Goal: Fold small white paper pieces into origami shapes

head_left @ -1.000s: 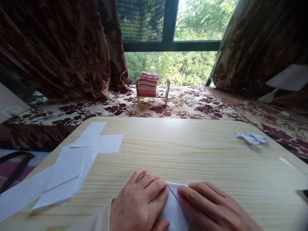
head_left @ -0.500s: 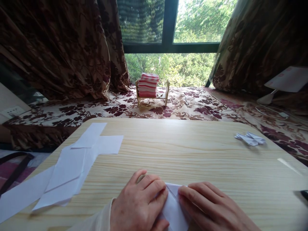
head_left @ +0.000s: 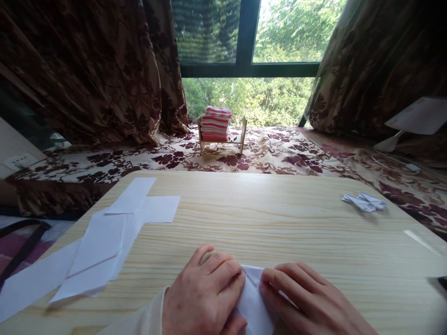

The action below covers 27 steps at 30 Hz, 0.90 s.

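A small folded white paper lies at the near edge of the light wooden table. My left hand presses down on the paper's left side, fingers together and bent over it. Pressing the right side is my right hand, fingers together and laid along a fold. Only a narrow pointed strip of the paper shows between the two hands. The rest is hidden under them.
Several loose white paper sheets overlap on the table's left. A finished folded paper figure sits at the right. Beyond the table, a small wooden rack with striped cloths stands on a floral-covered ledge before the window. A white lamp is at right.
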Each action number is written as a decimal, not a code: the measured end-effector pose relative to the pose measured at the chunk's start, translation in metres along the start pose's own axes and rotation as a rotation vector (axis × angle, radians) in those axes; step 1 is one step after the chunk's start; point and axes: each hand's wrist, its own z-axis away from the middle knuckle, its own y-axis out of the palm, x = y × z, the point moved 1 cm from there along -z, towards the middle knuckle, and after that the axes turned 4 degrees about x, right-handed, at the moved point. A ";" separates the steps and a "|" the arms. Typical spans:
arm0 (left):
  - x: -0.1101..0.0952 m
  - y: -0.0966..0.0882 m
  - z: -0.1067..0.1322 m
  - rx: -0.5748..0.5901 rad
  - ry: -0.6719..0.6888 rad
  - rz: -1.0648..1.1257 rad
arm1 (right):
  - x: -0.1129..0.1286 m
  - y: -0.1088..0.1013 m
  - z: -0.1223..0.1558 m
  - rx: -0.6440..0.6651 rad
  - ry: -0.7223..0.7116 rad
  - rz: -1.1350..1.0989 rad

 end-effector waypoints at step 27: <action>-0.007 0.014 0.001 -0.096 0.013 0.000 | 0.015 0.019 0.014 0.030 0.178 0.274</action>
